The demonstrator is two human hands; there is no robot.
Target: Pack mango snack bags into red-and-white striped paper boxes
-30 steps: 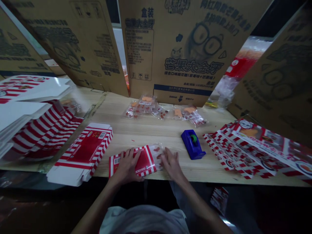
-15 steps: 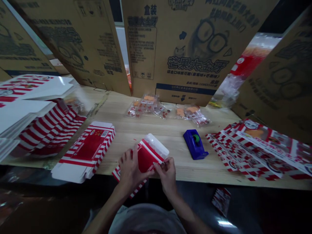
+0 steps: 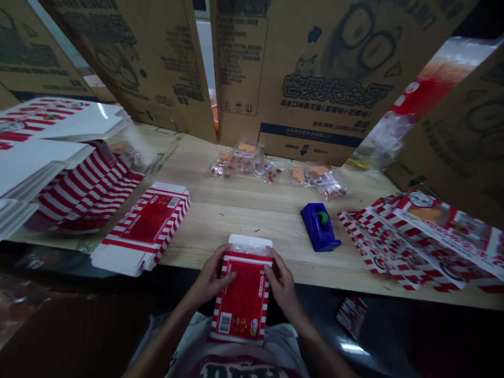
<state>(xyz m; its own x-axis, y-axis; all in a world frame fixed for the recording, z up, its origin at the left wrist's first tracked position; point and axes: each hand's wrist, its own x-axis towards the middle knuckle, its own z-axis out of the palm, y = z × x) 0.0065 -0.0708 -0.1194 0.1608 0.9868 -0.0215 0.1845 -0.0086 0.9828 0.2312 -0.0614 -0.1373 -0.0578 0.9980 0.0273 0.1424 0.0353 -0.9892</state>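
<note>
Here, a glossy red-striped cardboard carton [image 3: 243,294] is at lower centre, at the near edge of the pale wooden table [image 3: 252,210]. The left hand [image 3: 210,279] and right hand [image 3: 282,283] hold its long sides, fingers [image 3: 227,276] curled on it; brown cardboard boxes [image 3: 315,79] fill the top.

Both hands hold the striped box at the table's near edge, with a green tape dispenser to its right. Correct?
No: the dispenser is blue, not green, as the head view shows. The left hand and right hand do hold the box at the near edge of the table, with the dispenser to its right.
</note>
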